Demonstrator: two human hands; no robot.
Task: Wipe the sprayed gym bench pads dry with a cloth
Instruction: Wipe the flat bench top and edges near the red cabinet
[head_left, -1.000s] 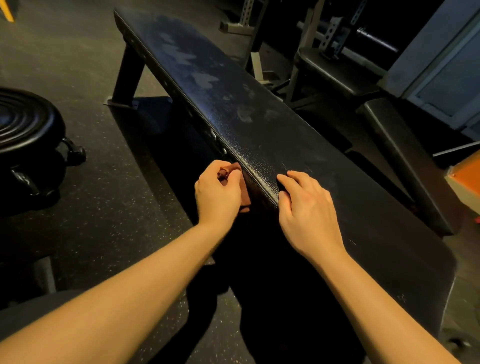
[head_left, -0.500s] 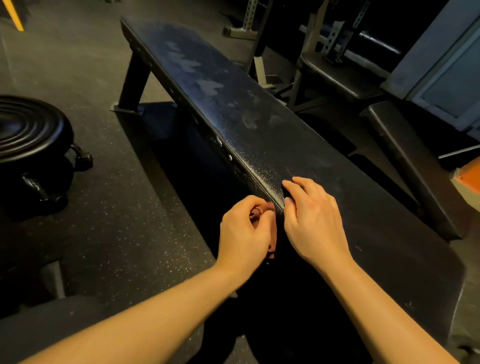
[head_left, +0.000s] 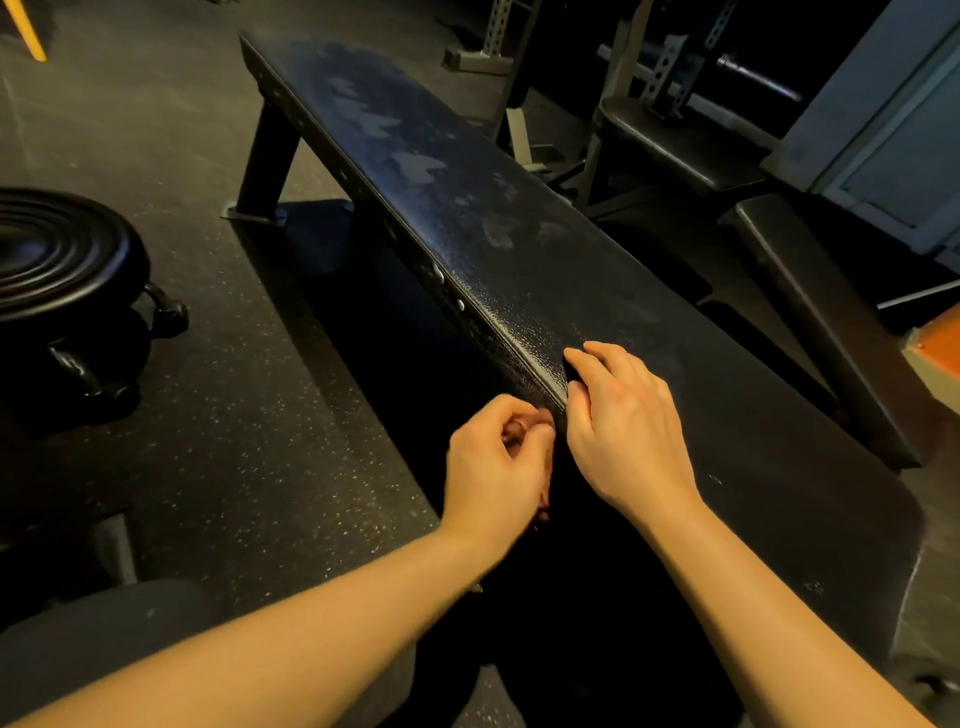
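Observation:
A long black flat bench pad (head_left: 524, 270) runs from the far left to the near right, with pale wet-looking patches on its far half. My left hand (head_left: 493, 467) grips a small reddish-brown cloth (head_left: 543, 506) against the pad's near side edge; most of the cloth is hidden by the fingers. My right hand (head_left: 621, 426) rests on the pad's top at that same edge, fingers loosely bent, thumb over the rim, right beside the left hand.
A stack of black weight plates (head_left: 57, 260) with kettlebell-like handles stands on the speckled rubber floor at left. Behind the bench are a second black bench (head_left: 810, 322), a rack with a padded seat (head_left: 675, 140) and a barbell. An orange box edge (head_left: 935, 343) shows at right.
My left hand slid the cloth along the pad's side edge toward me, until it came up against my right hand. The right hand stayed on the pad's edge.

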